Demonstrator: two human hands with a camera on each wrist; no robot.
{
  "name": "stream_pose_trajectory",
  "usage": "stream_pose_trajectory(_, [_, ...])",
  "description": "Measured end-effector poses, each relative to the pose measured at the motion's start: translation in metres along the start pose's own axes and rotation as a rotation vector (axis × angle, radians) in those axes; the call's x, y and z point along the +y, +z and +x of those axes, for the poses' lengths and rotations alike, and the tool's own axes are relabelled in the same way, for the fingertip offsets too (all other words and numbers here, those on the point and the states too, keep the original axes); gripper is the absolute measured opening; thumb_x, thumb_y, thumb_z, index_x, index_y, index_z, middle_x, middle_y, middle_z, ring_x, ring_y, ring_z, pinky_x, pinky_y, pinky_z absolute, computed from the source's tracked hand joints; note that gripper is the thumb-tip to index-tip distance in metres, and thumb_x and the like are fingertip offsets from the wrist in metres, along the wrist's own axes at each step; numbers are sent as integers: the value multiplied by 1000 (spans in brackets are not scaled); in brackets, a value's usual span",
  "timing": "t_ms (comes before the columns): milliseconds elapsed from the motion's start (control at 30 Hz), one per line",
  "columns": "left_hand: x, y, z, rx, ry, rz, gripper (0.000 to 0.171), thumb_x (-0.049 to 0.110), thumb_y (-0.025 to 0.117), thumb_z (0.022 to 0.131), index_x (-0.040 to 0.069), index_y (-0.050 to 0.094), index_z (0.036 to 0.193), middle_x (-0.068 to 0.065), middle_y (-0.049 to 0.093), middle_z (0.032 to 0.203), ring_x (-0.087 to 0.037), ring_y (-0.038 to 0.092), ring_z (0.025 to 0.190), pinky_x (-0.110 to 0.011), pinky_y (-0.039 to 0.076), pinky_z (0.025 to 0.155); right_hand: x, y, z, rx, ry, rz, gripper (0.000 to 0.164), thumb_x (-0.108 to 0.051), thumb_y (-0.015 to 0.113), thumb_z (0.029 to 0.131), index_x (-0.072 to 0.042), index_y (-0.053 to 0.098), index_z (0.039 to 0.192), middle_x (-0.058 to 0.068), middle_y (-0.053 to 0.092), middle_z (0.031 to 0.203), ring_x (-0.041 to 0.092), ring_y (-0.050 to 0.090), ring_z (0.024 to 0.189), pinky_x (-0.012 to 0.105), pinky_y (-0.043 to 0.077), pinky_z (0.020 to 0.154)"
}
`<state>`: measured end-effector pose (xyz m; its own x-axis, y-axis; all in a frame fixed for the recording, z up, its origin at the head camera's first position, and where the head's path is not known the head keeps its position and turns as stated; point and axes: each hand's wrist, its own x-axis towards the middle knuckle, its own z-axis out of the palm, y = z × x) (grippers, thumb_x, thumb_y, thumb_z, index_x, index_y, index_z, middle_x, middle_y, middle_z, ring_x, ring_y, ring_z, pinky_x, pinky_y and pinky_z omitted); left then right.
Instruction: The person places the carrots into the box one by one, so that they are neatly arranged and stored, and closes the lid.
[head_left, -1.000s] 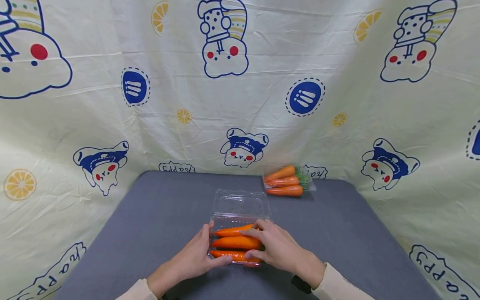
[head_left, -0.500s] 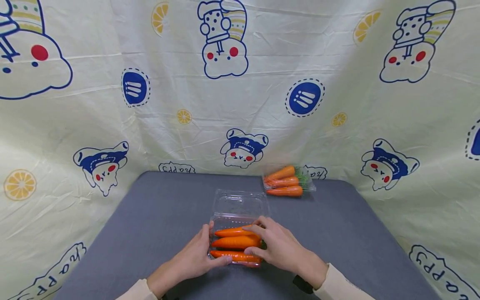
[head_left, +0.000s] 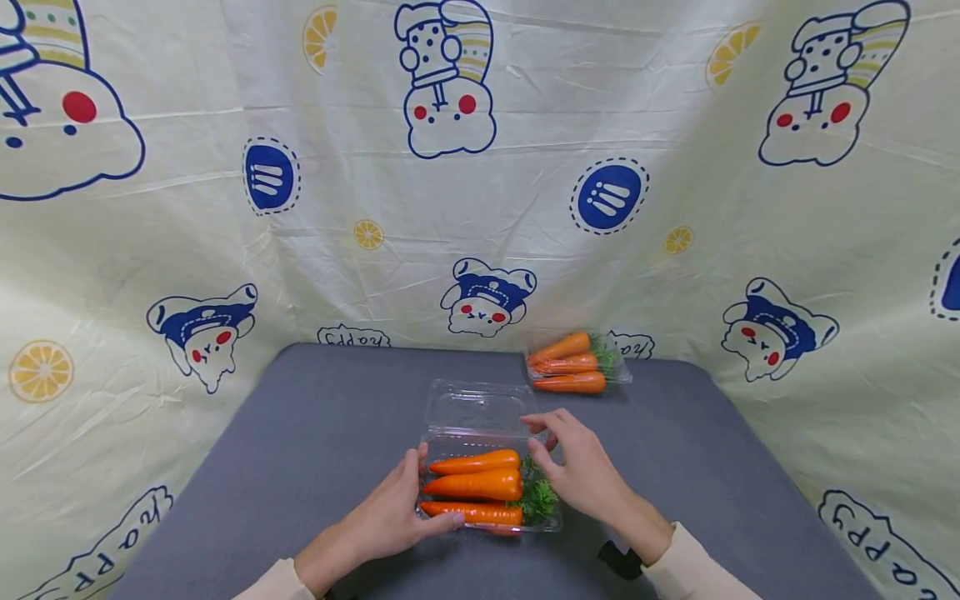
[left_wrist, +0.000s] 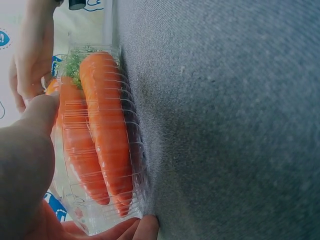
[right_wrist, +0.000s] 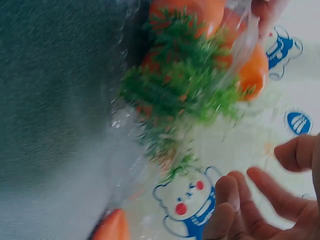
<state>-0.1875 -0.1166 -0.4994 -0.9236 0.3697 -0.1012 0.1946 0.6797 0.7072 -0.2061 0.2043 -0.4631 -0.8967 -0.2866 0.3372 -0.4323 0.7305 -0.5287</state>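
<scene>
A clear plastic clamshell box (head_left: 486,406) stands on the grey table with its lid folded back. Orange carrots (head_left: 476,483) lie across it, tips to the left, leafy green tops (head_left: 538,502) at the right end. My left hand (head_left: 393,510) holds the box's left end, thumb over the near edge. Through the ribbed wall, carrots (left_wrist: 105,125) show in the left wrist view. Just off the box's far right corner hovers my right hand (head_left: 585,468), fingers loosely bent and holding nothing. The right wrist view has that hand (right_wrist: 272,200) beside the blurred greens (right_wrist: 185,85).
Another clear pack of carrots (head_left: 567,364) with green tops lies at the table's back edge, right of centre. A pale printed cloth (head_left: 337,167) hangs behind and around the grey table (head_left: 337,417).
My right hand has come off the carrots and moved right and away from me, uncovering their thick ends and the greens. The left hand and the box have stayed put.
</scene>
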Motion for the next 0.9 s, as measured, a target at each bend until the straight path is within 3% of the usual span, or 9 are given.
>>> stream_pose_trajectory(200, [1, 0, 0, 7, 0, -4, 120, 67, 92, 94, 2, 31, 175, -23, 33, 191, -45, 54, 163, -73, 43, 134, 23, -4, 3, -43, 236, 150, 44, -12, 64, 118, -6, 64, 161, 16, 74, 137, 21, 73, 106, 32, 59, 80])
stream_pose_trajectory(333, [1, 1, 0, 11, -4, -5, 122, 68, 92, 94, 1, 30, 175, -23, 33, 191, -46, 54, 164, -73, 44, 134, 36, -3, 5, -125, 382, 333, 49, -16, 58, 122, 3, 55, 167, 24, 73, 144, 27, 77, 108, 37, 64, 79])
stream_pose_trajectory(467, [1, 2, 2, 15, -14, -20, 121, 69, 92, 93, 2, 32, 174, -24, 33, 191, -47, 54, 164, -74, 44, 134, 46, -1, 7, -214, 489, 543, 54, -16, 56, 123, 7, 50, 170, 25, 73, 144, 25, 75, 102, 39, 66, 80])
stream_pose_trajectory(633, [3, 1, 1, 16, -19, -39, 117, 70, 92, 92, 2, 35, 169, -25, 34, 190, -47, 55, 163, -73, 44, 134, 57, 6, 9, -291, 557, 755, 58, -14, 57, 123, 8, 43, 174, 13, 70, 125, 19, 66, 94, 33, 62, 78])
stream_pose_trajectory(733, [4, 0, -1, 30, 0, -63, 108, 65, 92, 95, 0, 39, 164, -27, 37, 188, -45, 58, 159, -72, 47, 132, 61, 9, 9, -309, 557, 816, 60, -14, 58, 123, 7, 39, 176, 8, 68, 118, 18, 64, 93, 31, 60, 77])
stream_pose_trajectory(900, [2, -1, 2, 138, 15, -103, 88, 58, 87, 103, -1, 48, 155, -25, 60, 164, -36, 71, 135, -64, 62, 116, 63, 8, 7, -318, 528, 854, 62, -14, 60, 122, 5, 38, 177, 6, 71, 116, 17, 64, 94, 29, 61, 80])
